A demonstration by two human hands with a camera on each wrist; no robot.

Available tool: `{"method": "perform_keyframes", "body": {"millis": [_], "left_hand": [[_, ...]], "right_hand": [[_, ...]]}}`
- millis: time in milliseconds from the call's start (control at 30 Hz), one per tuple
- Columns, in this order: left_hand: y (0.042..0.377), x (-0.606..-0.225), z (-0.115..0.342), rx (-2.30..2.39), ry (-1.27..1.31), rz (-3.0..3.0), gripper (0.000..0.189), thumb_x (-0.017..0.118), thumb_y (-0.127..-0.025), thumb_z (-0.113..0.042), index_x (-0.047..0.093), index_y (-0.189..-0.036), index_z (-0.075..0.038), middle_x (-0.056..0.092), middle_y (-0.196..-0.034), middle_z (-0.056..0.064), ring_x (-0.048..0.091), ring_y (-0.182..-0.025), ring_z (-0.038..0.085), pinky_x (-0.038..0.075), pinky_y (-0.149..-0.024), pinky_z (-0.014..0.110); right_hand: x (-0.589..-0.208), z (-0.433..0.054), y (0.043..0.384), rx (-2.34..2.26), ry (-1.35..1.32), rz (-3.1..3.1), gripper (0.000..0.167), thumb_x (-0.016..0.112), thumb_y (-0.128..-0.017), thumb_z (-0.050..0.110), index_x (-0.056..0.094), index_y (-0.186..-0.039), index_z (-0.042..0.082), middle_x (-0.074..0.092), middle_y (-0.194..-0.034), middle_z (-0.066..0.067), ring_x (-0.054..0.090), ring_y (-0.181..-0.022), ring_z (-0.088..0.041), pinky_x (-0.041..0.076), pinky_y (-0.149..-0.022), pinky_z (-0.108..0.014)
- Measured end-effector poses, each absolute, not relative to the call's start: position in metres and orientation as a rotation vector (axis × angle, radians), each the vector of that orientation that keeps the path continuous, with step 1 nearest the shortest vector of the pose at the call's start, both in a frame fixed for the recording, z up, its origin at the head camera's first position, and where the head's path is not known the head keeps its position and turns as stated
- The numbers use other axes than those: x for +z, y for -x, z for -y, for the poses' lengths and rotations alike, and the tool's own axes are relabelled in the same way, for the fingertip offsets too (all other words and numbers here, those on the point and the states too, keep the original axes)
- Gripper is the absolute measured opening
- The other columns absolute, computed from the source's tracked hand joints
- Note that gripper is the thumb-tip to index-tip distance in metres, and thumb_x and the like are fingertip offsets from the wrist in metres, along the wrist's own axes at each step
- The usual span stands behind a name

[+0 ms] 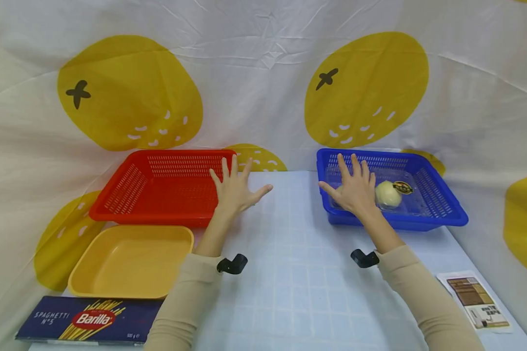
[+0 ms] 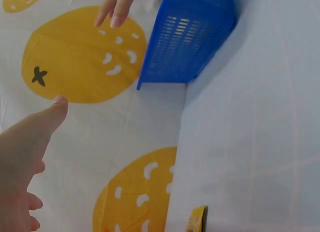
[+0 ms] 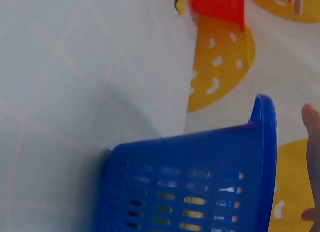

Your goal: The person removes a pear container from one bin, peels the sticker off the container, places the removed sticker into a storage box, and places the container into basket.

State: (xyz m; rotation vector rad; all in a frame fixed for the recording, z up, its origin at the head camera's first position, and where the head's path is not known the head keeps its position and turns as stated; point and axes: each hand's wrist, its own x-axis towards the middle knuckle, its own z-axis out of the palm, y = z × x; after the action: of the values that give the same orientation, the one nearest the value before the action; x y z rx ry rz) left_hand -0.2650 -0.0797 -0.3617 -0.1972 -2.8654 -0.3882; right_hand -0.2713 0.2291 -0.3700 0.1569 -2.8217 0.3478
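Observation:
My left hand hovers with spread fingers by the right end of a red plastic basket, overlapping its rim in the head view. My right hand is held with fingers spread over the left part of a blue plastic basket. Inside the blue basket lies a clear plastic package with a pale round item and a black-and-gold label. Neither hand holds anything. A small yellow-and-black object shows at the bottom of the left wrist view; my left hand mostly hides it from the head view.
In front of the red basket sits a yellow tray, with a dark blue Barilla spaghetti box nearer me. A brown-and-white packet lies at the table's right edge. A patterned curtain hangs behind the pale checked tabletop.

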Motion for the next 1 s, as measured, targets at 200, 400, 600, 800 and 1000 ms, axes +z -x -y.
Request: {"method": "perform_keyframes", "body": {"millis": [200,400,600,800,1000], "left_hand": [[0.263,-0.359,0.054,-0.416,0.308,2.772,0.086,0.046,-0.079,-0.074,0.038,-0.144,-0.018,0.051,-0.134,0.016,0.045,-0.123,0.036,0.033,-0.102,0.053],[0.265,-0.355,0.026,-0.498,0.393,2.695,0.076,0.051,-0.081,-0.069,0.052,-0.131,-0.011,0.063,-0.077,0.010,0.059,-0.066,0.025,0.048,-0.053,0.033],[0.271,-0.360,-0.003,-0.835,0.576,2.679,0.060,0.056,-0.089,-0.050,0.052,-0.132,-0.008,0.067,-0.110,0.010,0.065,-0.093,0.024,0.053,-0.070,0.036],[0.278,-0.368,-0.032,-1.134,0.776,2.634,0.051,0.059,-0.092,-0.033,0.049,-0.134,-0.006,0.064,-0.115,0.013,0.063,-0.101,0.025,0.051,-0.083,0.032],[0.281,-0.375,-0.059,-1.266,0.871,2.618,0.051,0.062,-0.091,-0.028,0.048,-0.134,-0.003,0.062,-0.118,0.016,0.062,-0.103,0.027,0.050,-0.084,0.027]], "right_hand": [[-0.370,-0.257,0.273,0.510,-0.098,2.835,0.096,0.043,-0.082,0.074,0.008,-0.153,0.019,0.016,-0.150,-0.028,0.018,-0.129,-0.056,0.016,-0.098,-0.071],[-0.370,-0.286,0.275,0.653,-0.071,2.870,0.090,0.045,-0.089,0.062,0.007,-0.152,0.009,0.020,-0.143,-0.036,0.022,-0.126,-0.058,0.021,-0.096,-0.071],[-0.375,-0.309,0.281,0.773,-0.041,2.896,0.088,0.047,-0.093,0.053,0.008,-0.149,-0.001,0.017,-0.142,-0.041,0.026,-0.125,-0.058,0.027,-0.094,-0.070],[-0.380,-0.323,0.283,0.783,-0.083,2.886,0.081,0.051,-0.094,0.044,0.017,-0.144,-0.010,0.035,-0.134,-0.040,0.050,-0.105,-0.052,0.041,-0.086,-0.061],[-0.384,-0.329,0.284,0.810,-0.034,2.908,0.075,0.052,-0.094,0.040,0.024,-0.142,-0.010,0.044,-0.127,-0.039,0.052,-0.106,-0.050,0.044,-0.085,-0.059]]}}
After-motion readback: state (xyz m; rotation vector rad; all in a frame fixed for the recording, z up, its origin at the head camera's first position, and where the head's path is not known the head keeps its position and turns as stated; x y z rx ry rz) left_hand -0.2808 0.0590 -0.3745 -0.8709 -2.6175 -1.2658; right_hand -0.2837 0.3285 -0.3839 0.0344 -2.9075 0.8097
